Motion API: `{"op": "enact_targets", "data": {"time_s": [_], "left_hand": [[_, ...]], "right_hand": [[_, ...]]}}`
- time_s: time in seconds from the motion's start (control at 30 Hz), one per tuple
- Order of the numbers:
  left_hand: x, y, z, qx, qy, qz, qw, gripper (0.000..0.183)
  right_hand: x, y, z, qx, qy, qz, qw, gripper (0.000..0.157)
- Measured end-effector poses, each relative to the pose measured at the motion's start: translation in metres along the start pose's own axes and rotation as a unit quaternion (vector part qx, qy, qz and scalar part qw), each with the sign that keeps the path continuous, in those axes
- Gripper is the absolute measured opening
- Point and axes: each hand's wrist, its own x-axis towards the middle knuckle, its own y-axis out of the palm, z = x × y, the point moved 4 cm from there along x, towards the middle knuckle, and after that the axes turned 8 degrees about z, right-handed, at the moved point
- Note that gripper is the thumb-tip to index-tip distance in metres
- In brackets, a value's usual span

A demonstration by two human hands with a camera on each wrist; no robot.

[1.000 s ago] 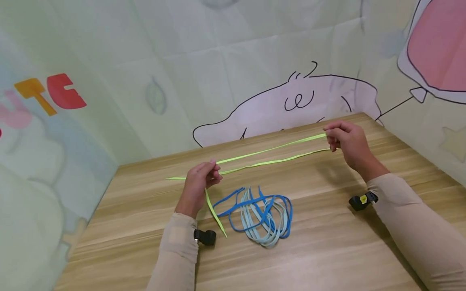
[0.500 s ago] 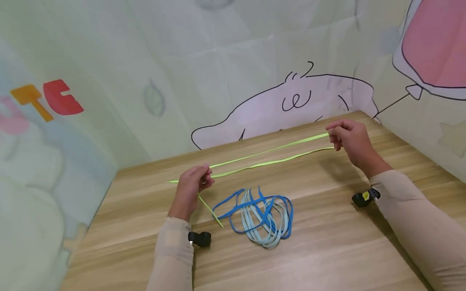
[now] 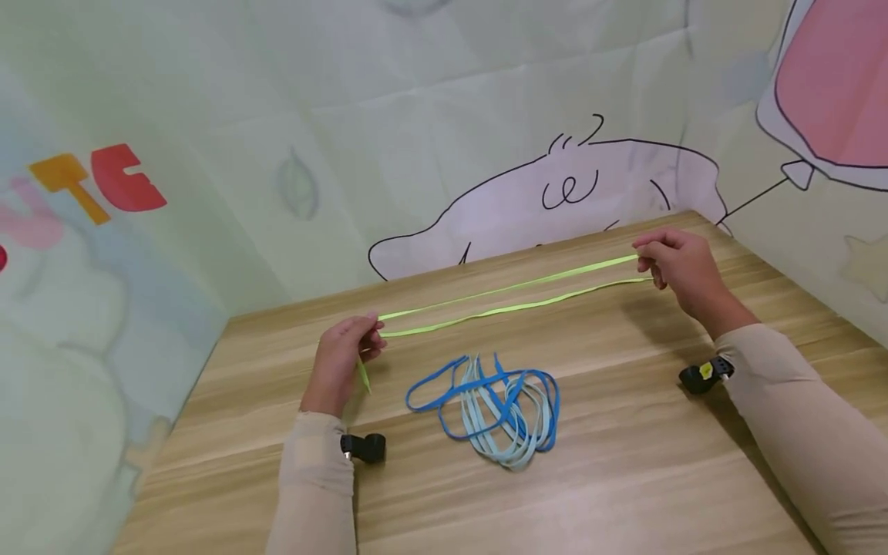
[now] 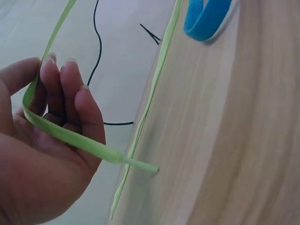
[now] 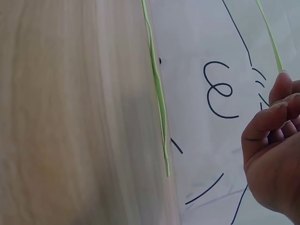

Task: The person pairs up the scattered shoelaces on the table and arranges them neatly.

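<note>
A lime-green flat shoelace is stretched above the table between both hands. My left hand pinches it near one end between thumb and forefinger. In the left wrist view, its tipped end hangs past the palm. At the far right, my right hand pinches the other stretch with thumb and fingertips. Below lies a second lime-green shoelace along the tabletop, roughly parallel to the held one; one of its ends shows in each wrist view. Closer to the body, a blue shoelace lies looped together with a pale blue shoelace.
The wood-grain table meets a printed cloth backdrop along its back and sides. Each wrist wears a small black camera; the left wrist camera sits beside the looped laces.
My left hand has moved left, drawing away from the right hand, and the hanging lace end below it is much shorter. My right hand has shifted slightly right. The blue laces stay put.
</note>
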Motion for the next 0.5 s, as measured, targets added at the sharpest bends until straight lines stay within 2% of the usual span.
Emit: {"op": "enact_targets", "data": {"time_s": [0.17, 0.5], "left_hand": [[0.003, -0.006, 0.0, -0.009, -0.012, -0.016, 0.9998, 0.037], [-0.001, -0.014, 0.004, -0.012, -0.025, -0.033, 0.9991, 0.043]], "right_hand": [[0.0, -0.003, -0.001, 0.002, 0.007, 0.005, 1.0, 0.023], [0.003, -0.005, -0.004, 0.014, 0.031, 0.017, 0.999, 0.022]]}}
